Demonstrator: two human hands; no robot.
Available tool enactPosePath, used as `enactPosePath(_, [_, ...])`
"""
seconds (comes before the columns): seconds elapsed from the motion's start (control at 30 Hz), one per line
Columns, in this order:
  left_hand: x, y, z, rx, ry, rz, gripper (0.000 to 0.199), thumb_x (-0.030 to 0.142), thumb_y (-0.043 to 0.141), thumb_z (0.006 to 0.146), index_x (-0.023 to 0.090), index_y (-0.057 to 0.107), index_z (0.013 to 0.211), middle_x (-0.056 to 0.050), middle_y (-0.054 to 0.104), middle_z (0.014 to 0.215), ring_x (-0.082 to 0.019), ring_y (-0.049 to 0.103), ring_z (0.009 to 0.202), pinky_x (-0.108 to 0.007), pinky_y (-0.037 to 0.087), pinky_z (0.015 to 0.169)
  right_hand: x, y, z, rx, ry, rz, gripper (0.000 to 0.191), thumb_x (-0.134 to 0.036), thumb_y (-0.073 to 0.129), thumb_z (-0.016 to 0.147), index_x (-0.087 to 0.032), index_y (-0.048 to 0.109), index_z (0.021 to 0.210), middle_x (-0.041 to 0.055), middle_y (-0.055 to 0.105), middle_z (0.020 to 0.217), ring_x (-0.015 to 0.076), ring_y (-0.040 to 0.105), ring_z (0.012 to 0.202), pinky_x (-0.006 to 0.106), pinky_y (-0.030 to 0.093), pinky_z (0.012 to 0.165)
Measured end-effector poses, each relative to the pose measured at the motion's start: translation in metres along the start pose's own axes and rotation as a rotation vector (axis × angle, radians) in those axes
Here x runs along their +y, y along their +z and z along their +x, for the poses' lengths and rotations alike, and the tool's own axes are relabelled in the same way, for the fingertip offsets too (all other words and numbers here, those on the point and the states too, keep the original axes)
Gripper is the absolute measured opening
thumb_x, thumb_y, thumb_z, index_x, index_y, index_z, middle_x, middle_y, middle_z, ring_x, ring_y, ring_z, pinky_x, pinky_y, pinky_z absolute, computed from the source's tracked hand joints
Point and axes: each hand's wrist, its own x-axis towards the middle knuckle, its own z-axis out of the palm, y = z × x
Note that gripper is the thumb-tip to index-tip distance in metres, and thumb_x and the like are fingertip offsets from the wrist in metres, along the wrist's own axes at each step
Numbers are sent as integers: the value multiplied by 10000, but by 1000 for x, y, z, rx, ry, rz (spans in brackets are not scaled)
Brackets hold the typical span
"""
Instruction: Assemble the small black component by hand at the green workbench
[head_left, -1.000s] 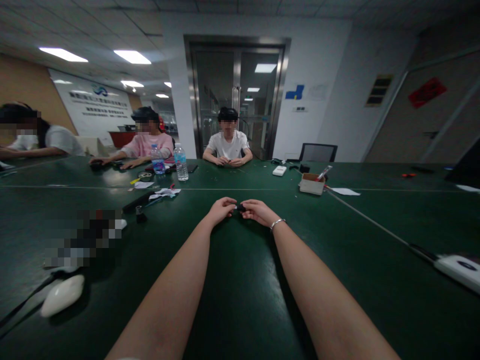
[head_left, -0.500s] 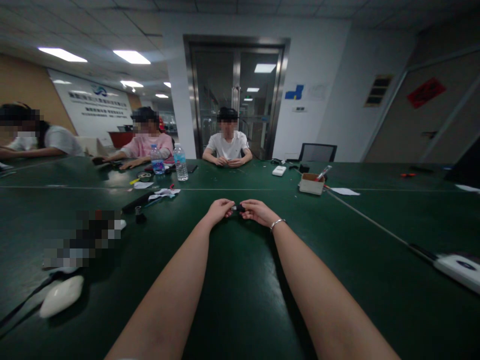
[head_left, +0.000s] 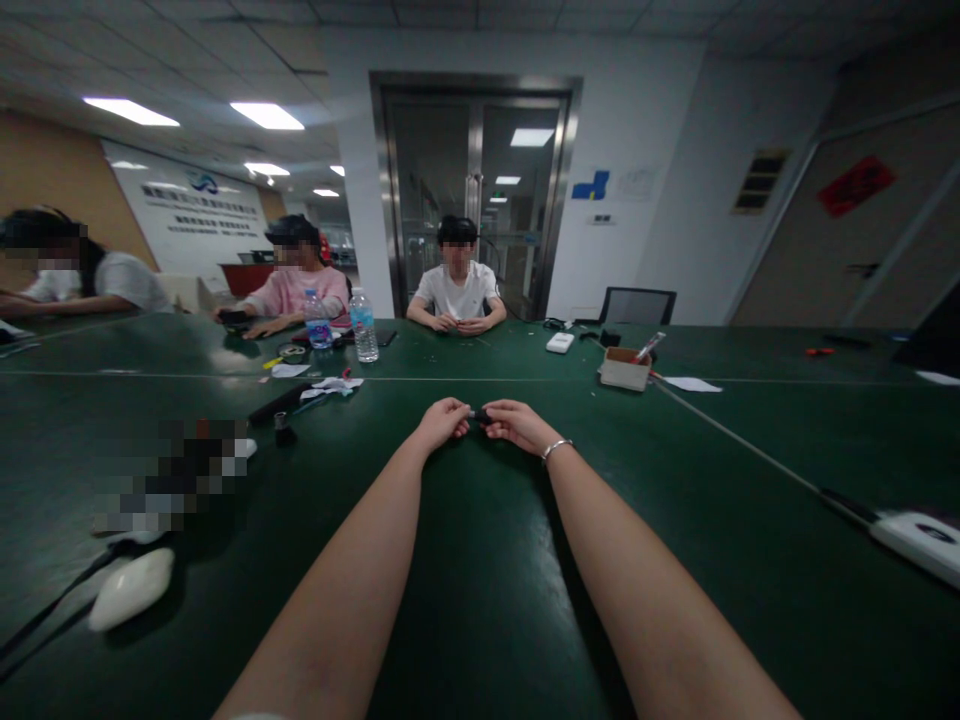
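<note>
Over the green table point(head_left: 480, 560), my left hand point(head_left: 444, 424) and my right hand point(head_left: 519, 425) face each other, a small gap apart. Between their fingertips is a small dark object point(head_left: 481, 416) with a light, metallic-looking end toward the left. My right fingers pinch its dark part, and my left fingers are closed on the light end. It is too small to tell what it is. A bracelet point(head_left: 556, 450) circles my right wrist.
At the left lie a white rounded object point(head_left: 133, 590) and a small dark item point(head_left: 283, 428). Two water bottles point(head_left: 364, 326) stand farther back. A small box point(head_left: 624, 368) holds a pen. A white device point(head_left: 919, 540) lies far right. Three people point(head_left: 456, 290) sit across and to the left.
The view has shifted slightly. Both hands keep their grip in nearly the same place, with less of the light end showing. The pink-clad person's hand has lifted a dark object a little.
</note>
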Motion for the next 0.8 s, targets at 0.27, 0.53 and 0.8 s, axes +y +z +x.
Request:
enactPosePath(0.27, [-4,-1,1,32,96,-1,173,309,579,791,144,536,820,23,537,552,-66,492,464,-176,392,457,-1,2,0,16,3,-9,119,-28,578,805,-85,576,909,67,647,714,98,628,522,217,559,541])
enactPosePath(0.53, [0,-1,0,-13,-6,-60,191,249,664,713,109,577,809,-11,585,588,-67,522,491,-190,418,504,1,0,1,16,-11,-7,119,-26,562,805,-88,580,904,65,647,701,101,629,530,217,557,544])
enactPosePath(0.8, [-6,-5,3,9,77,-3,239,302,676,696,141,583,846,11,567,612,-65,511,488,-182,394,472,0,1,1,15,-1,-12,123,-23,567,803,-89,581,906,64,644,707,99,624,528,219,558,539])
